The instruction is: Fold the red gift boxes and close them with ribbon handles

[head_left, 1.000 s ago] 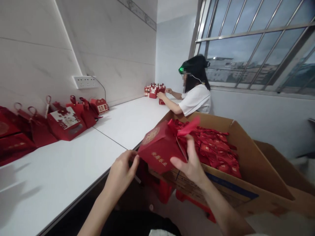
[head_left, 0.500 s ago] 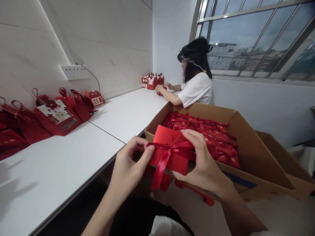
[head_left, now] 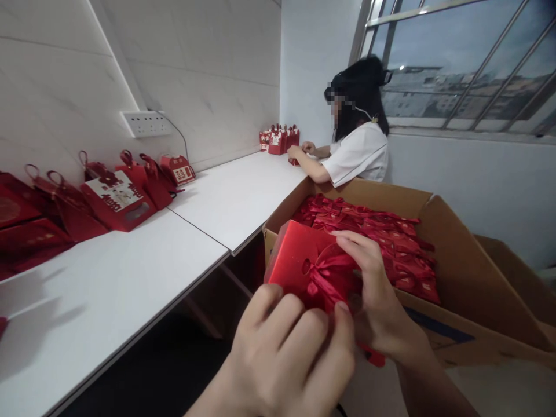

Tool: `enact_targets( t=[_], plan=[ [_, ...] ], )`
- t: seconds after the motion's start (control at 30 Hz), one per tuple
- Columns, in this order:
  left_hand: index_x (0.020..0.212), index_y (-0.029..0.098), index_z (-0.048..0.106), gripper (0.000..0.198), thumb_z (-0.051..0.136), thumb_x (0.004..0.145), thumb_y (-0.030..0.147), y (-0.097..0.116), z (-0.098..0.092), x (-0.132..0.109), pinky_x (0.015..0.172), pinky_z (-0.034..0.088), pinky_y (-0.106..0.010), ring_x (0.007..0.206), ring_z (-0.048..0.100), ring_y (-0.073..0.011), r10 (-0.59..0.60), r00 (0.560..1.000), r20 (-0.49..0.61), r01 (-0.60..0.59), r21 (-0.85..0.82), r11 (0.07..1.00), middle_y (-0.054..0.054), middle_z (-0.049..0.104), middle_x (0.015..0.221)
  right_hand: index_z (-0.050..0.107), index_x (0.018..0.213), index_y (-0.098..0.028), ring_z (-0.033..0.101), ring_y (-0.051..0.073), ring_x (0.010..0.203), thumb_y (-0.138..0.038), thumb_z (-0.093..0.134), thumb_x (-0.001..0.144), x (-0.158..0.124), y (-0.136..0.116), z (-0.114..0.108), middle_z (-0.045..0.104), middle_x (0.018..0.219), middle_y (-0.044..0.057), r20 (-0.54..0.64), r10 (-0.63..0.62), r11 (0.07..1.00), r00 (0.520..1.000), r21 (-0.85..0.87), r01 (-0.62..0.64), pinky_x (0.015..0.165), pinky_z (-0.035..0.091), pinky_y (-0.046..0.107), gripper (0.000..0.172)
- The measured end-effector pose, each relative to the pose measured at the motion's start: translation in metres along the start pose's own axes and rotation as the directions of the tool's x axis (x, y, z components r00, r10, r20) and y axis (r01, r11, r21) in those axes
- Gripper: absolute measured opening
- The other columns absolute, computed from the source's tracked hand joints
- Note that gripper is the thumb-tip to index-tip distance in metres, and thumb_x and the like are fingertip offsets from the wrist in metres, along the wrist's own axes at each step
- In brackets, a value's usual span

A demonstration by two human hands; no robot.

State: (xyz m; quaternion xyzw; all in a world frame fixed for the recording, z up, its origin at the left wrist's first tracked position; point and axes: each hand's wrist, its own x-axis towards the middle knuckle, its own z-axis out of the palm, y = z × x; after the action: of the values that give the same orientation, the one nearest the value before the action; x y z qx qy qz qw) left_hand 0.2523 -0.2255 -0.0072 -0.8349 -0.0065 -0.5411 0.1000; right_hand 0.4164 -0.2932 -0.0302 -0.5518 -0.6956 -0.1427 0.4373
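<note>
A small red gift box point(head_left: 292, 255) is held up in front of me, tilted, its glossy face towards me. Red satin ribbon point(head_left: 332, 269) is gathered at the middle of that face. My right hand point(head_left: 377, 301) grips the box from its right side, fingers over the top edge and the lower part hidden. Low in front of the box is my left hand point(head_left: 291, 353), back towards me, fingers curled. Its thumb is pressed at the lower end of the ribbon; the fingertips are mostly hidden behind the knuckles.
Below and behind the box stands an open cardboard carton point(head_left: 460, 260) holding several red ribboned boxes point(head_left: 369, 231). Red gift bags point(head_left: 119, 200) line the wall on the white table point(head_left: 195, 255). At the far end a person point(head_left: 360, 150) handles a red item near more bags point(head_left: 282, 139).
My left hand has moved from the box's left side down and right, across its front. The bow's left loop and hanging tail no longer show. My right hand keeps its hold.
</note>
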Motion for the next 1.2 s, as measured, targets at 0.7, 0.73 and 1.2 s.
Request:
enact_targets(
  t=[0.7,0.73,1.2],
  plan=[
    [0.086,0.014,0.064,0.014,0.051,0.086,0.009,0.009,-0.001,0.002,0.059,0.038,-0.031,0.053,0.049,-0.0095,-0.014,1.000,0.007,0.014,0.052,0.999,0.004,0.057,0.057,0.017,0.147,-0.024,0.034,0.026,0.132,-0.021,0.047,0.084,-0.006,0.003,-0.007,0.030,0.141,0.010,0.034,-0.018,0.999,0.999,0.037,0.016,0.110,0.034,0.044,0.070],
    [0.086,0.014,0.064,0.014,0.052,0.085,0.009,0.009,-0.002,0.003,0.059,0.038,-0.031,0.053,0.049,-0.0095,-0.005,1.000,0.004,0.005,0.049,0.999,0.004,0.057,0.057,0.017,0.147,-0.024,0.034,0.027,0.131,-0.021,0.047,0.084,-0.006,0.004,-0.007,0.030,0.141,0.010,0.039,-0.017,0.999,0.999,0.036,0.015,0.110,0.035,0.045,0.070],
    [0.072,0.018,0.057,0.022,0.048,0.084,0.033,-0.086,0.082,0.004,0.062,0.041,-0.029,0.064,0.055,-0.0161,-0.658,0.480,0.580,0.836,-0.076,0.543,-0.001,0.059,0.066,0.049,0.123,-0.027,0.053,0.027,0.118,-0.051,0.062,0.076,-0.014,0.038,-0.028,0.059,0.122,0.006,0.091,0.804,0.326,0.588,0.759,-0.564,0.102,0.042,0.049,0.054]
  ],
)
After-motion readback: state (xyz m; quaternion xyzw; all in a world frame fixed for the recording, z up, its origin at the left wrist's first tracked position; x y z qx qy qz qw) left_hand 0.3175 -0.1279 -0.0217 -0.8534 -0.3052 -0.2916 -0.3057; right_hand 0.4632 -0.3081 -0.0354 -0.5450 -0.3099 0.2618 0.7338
